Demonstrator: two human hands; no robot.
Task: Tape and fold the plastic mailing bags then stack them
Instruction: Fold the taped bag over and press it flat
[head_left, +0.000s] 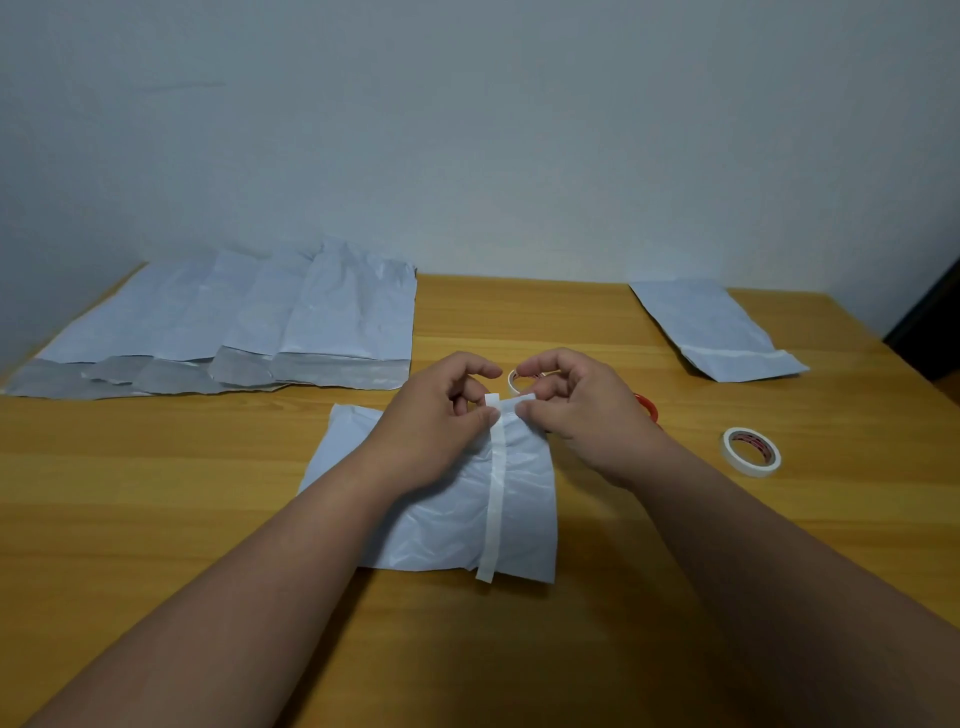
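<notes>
Both hands are in over the folded mailing bag (441, 499), which lies flat at the middle of the wooden counter (156, 493), white and crinkled. A strip of white tape (496, 499) runs straight up the bag from its near edge to its far edge, the near end hanging just past the bag's rim.

At the far edge, the left hand (441, 415) has its grip closed on the tape: thumb and fingertips pinch the strip right where it leaves the bag, with the heel of the hand resting on the plastic. The right hand (576, 410) answers from the other side, its grip also closed, thumb and forefinger pinching the free end of the tape, which bends off to the right between the two hands. The fingertips of both hands sit almost touching.

Just behind the hands, a small tape roll (518, 383) peeks out on the counter, partly hidden by the right fingers. Something red (647, 405) shows behind the right hand; too covered to tell what it is. A second tape roll (751, 449), white with a red-printed core, lies flat well off to the right.

Far left, a fanned row of unfolded mailing bags (234, 322) overlaps one another, grey flaps toward the near side. Far right, a single mailing bag (711, 327) lies alone, flap folded over.
</notes>
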